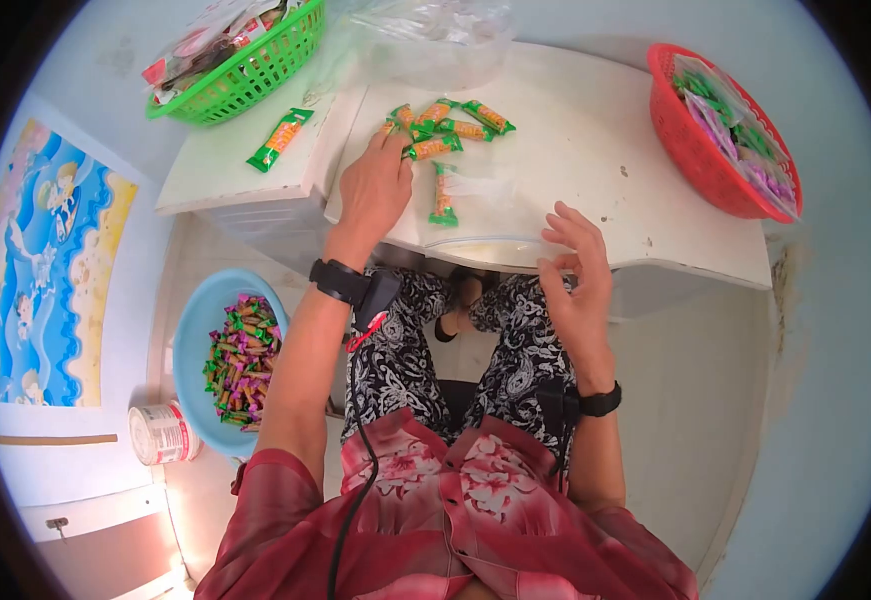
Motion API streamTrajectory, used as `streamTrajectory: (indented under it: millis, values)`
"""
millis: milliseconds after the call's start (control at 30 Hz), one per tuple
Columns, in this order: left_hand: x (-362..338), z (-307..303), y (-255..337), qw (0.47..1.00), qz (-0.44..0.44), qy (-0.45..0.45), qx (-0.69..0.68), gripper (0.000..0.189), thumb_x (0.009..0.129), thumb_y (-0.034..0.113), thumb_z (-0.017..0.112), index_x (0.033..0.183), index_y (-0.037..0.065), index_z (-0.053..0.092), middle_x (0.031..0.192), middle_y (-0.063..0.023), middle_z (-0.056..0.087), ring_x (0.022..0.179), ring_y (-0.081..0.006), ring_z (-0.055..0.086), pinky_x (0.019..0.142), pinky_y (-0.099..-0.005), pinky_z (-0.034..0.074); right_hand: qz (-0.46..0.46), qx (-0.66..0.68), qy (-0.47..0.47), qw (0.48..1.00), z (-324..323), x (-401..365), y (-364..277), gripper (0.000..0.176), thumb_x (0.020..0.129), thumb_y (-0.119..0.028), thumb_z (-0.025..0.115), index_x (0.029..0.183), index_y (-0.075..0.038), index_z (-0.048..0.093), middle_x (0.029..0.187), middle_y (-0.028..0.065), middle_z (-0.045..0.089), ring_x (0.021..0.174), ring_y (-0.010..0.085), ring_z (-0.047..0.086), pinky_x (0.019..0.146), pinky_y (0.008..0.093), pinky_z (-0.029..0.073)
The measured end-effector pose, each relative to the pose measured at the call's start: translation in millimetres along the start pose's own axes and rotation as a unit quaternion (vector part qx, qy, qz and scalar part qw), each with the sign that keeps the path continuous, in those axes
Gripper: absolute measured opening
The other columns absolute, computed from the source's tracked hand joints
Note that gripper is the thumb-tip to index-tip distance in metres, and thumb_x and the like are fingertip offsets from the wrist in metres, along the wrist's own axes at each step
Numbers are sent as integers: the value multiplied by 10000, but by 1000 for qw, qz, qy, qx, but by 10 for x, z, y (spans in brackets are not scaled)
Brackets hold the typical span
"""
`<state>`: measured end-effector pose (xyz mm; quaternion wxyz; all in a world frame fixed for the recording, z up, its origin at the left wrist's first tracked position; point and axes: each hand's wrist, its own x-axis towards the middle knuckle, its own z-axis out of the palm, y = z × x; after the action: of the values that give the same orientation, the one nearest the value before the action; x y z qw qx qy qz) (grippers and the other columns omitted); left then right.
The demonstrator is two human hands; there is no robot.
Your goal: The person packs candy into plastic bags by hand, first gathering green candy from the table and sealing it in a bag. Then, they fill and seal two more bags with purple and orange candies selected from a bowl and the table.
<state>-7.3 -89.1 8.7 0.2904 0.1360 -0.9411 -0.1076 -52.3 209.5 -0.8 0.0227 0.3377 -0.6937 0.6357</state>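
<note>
A small pile of green-and-orange wrapped snacks lies on the white table. At its left side is my left hand, palm down, with its fingers closed on one of the packets; the fingertips are partly hidden. One wrapped snack lies apart, nearer the table's front edge, beside a whitish see-through patch that looks like clear plastic. My right hand is raised by the front edge, fingers curved and apart, holding nothing I can see. A larger green-and-orange packet rests on the left part of the table.
A green basket of packages and a clear plastic tub stand at the back. On the right is a red basket of packets. A blue basin of wrapped snacks and a white bucket are low on the left.
</note>
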Motion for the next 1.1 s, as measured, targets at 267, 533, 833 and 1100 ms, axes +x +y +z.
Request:
streamTrajectory:
  millis: [267, 533, 833, 1100]
  values:
    - [-265, -370, 171, 986, -51, 63, -144, 237, 988, 79, 669, 1214, 21, 629, 1094, -141, 637, 764, -271, 672, 687, -408, 539, 14, 55, 60, 997, 23, -54, 43, 397, 947, 67, 645, 1326, -48, 645, 1456, 125, 607, 1061, 161, 682, 823, 279, 553]
    - [-607, -922, 727, 963, 33, -21, -266, 238, 911, 15, 716, 1145, 26, 678, 1009, -90, 636, 692, -175, 629, 592, -317, 503, 40, 84, 45, 995, 36, -39, -455, 299, 1005, -23, 681, 1302, -18, 652, 1291, 100, 673, 977, 111, 647, 780, 255, 547]
    - [-733, -996, 928, 952, 132, -50, -272, 287, 842, 0, 739, 1120, 37, 676, 1055, -98, 639, 759, -252, 670, 629, -359, 544, 210, 270, -71, 937, 86, -124, -531, 326, 1014, -92, 727, 1298, 43, 639, 1057, 93, 738, 818, 105, 702, 569, 219, 505]
    - [-751, -987, 955, 929, 140, -62, -337, 366, 845, 41, 780, 1199, 50, 686, 1107, -98, 648, 804, -220, 669, 664, -347, 550, 201, 284, -25, 937, 58, -256, -491, 259, 1001, -48, 725, 1234, 45, 659, 998, 104, 739, 758, 121, 705, 567, 239, 533]
